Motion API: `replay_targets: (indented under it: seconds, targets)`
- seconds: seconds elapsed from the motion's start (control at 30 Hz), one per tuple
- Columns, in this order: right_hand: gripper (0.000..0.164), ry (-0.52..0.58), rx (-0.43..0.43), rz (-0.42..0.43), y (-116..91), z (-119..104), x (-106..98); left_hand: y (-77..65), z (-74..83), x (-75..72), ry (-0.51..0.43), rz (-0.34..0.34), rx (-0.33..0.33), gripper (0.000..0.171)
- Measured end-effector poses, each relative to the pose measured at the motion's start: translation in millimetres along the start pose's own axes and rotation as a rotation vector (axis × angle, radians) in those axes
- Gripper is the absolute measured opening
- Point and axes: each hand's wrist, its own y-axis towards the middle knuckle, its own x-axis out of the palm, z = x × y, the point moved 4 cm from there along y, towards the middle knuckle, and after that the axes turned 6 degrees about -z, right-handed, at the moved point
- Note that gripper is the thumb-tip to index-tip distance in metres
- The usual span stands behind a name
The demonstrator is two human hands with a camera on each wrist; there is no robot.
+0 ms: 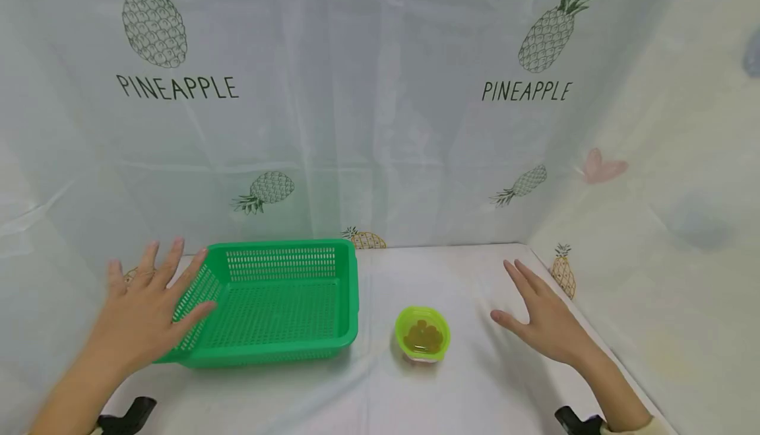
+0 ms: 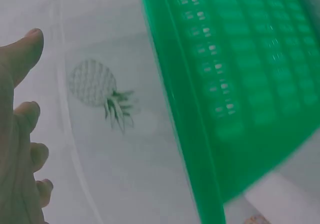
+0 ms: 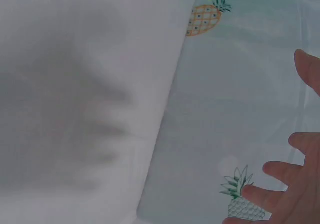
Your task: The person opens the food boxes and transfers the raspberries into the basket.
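On the left, my left grip (image 1: pixel 145 309) is spread wide, fingers apart, near the left end of the green basket (image 1: pixel 276 313). On the right, my right grip (image 1: pixel 549 323) is also open-fingered. Between it and the basket, a small lime-green bowl (image 1: pixel 423 314) stands on the white table (image 1: pixel 404 395); pineapple-printed cloth (image 1: pixel 362 125) hangs beyond.

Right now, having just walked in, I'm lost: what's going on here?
A person has both hands out over a white table, gripping nothing. The left hand, fingers spread, is at the left end of a green basket; the right hand is open on the other side. Between the basket and the right hand stands a small lime-green bowl, with something brownish showing inside; I can't tell what.
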Motion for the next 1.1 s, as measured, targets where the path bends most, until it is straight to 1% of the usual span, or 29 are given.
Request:
replay_targets:
  seconds: [0.13, 0.23, 0.37, 0.47, 0.57, 0.73, 0.83, 1.1]
  targets:
    - [0.1, 0.088, 0.027, -0.033, -0.4, -3.4, 9.0, 12.5, 18.5, 0.7, -0.011, 0.014, 0.037, 0.099]
    - [0.1, 0.167, 0.032, -0.049, -2.5, -5.7, 15.6, 22.6, 34.2, 1.0, -0.038, 0.035, 0.082, 0.097]
    - [0.1, 0.256, 0.027, -0.053, -6.1, -9.0, 25.3, 35.2, 54.8, 2.0, -0.073, 0.074, 0.149, 0.092]
    - [0.101, 0.291, 0.022, -0.046, -8.8, -12.4, 32.4, 43.9, 70.9, 2.7, -0.095, 0.092, 0.191, 0.089]
    - [0.103, 0.322, 0.037, -0.053, -12.0, -16.3, 39.2, 52.2, 88.5, 3.7, -0.118, 0.082, 0.22, 0.089]
    - [0.105, 0.383, 0.083, -0.079, -15.6, -22.5, 51.6, 64.9, 117.6, 5.1, -0.15, 0.021, 0.246, 0.089]
    - [0.106, 0.424, 0.099, -0.087, -16.5, -26.1, 59.8, 72.6, 133.6, 6.0, -0.174, 0.001, 0.274, 0.088]
    - [0.111, 0.559, 0.105, -0.147, -13.4, -33.8, 84.4, 90.2, 172.6, 11.9, -0.278, 0.028, 0.354, 0.082]
